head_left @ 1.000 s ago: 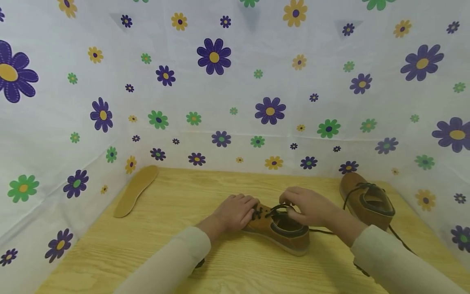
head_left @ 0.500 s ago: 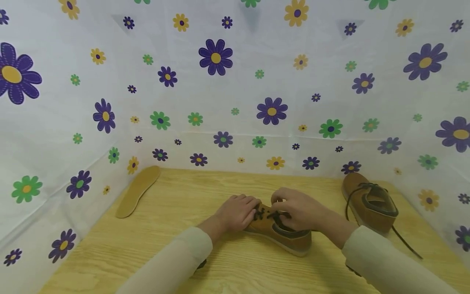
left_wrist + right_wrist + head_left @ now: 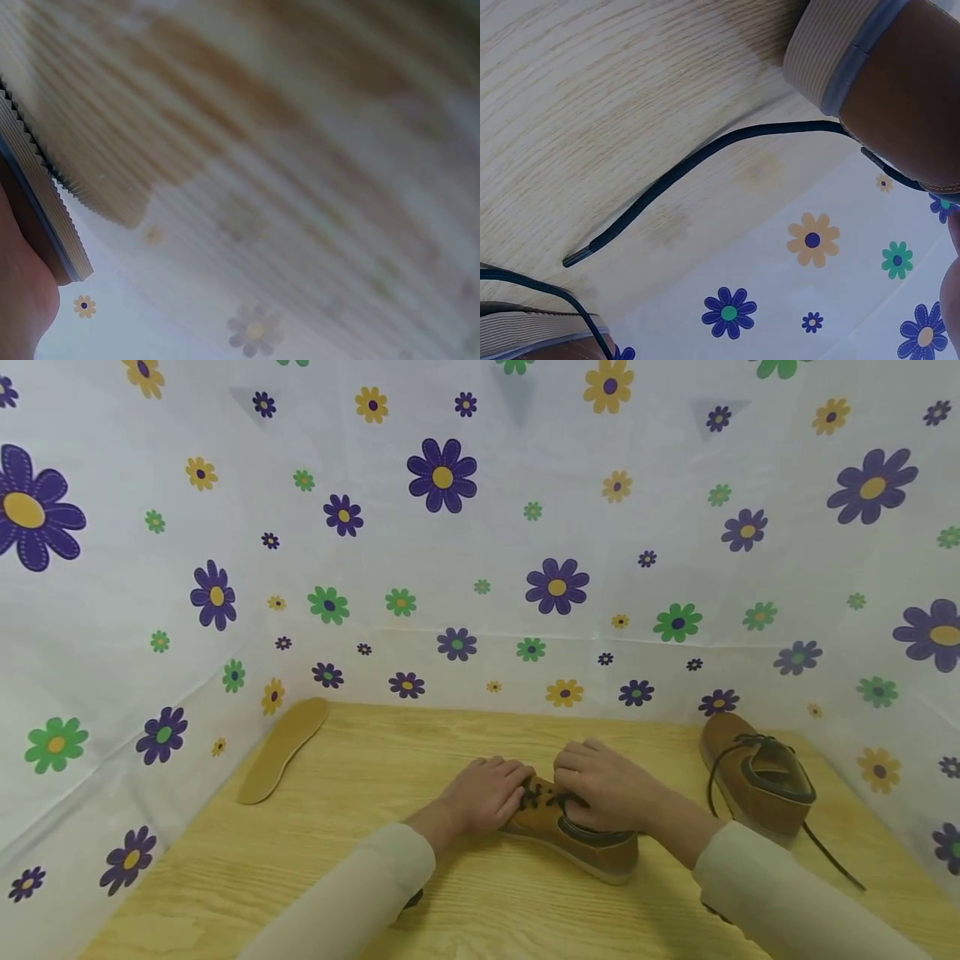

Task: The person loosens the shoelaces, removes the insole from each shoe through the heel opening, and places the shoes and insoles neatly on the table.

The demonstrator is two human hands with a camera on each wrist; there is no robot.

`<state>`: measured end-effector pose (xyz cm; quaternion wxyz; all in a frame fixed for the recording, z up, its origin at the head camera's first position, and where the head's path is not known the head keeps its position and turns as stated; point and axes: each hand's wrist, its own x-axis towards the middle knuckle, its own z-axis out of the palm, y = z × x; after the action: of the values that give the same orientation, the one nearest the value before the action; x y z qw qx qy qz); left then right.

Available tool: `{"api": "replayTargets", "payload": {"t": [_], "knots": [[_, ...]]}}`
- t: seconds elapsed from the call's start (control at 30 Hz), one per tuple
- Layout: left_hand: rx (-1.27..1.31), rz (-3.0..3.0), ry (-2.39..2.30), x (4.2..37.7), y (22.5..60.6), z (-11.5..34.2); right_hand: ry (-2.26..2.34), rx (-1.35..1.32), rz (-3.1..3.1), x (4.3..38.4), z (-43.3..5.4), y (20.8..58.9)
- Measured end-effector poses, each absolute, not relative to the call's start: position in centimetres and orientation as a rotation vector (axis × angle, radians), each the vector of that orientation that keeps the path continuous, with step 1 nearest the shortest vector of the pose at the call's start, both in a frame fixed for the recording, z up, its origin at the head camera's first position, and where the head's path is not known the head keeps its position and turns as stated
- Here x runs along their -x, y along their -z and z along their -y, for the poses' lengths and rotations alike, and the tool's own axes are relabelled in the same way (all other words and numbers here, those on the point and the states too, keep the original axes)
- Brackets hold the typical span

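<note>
A brown lace-up shoe (image 3: 592,853) lies on the wooden table, its toe pointing left and away. My left hand (image 3: 480,793) grips it over the toe. In the left wrist view, the ridged sole (image 3: 41,187) shows beside part of that hand. Curled over the shoe's opening by the tongue, my right hand (image 3: 611,787) holds the upper there; its fingertips are hidden. Dark laces (image 3: 534,795) cross between both hands. In the right wrist view, one loose lace (image 3: 705,154) trails from behind the heel (image 3: 900,82) across the table.
A matching shoe (image 3: 780,806) stands at the back right, one lace end stretching toward the front. A tan insole (image 3: 281,756) lies at the far left. Flower-printed white sheeting (image 3: 480,543) walls the table (image 3: 300,893) at the back and sides.
The right hand has moved slightly left, from pinching a raised lace loop to gripping the shoe's opening near the tongue. The left hand stays on the toe.
</note>
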<state>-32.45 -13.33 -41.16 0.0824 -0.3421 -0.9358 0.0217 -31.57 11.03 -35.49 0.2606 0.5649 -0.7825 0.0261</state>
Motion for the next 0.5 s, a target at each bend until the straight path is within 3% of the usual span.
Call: {"api": "replayTargets", "payload": {"t": [0.5], "knots": [[1.006,2.818,-0.042,32.41,41.43,13.31,-0.12,-1.348,1.946,31.33,-11.39,35.81]]}}
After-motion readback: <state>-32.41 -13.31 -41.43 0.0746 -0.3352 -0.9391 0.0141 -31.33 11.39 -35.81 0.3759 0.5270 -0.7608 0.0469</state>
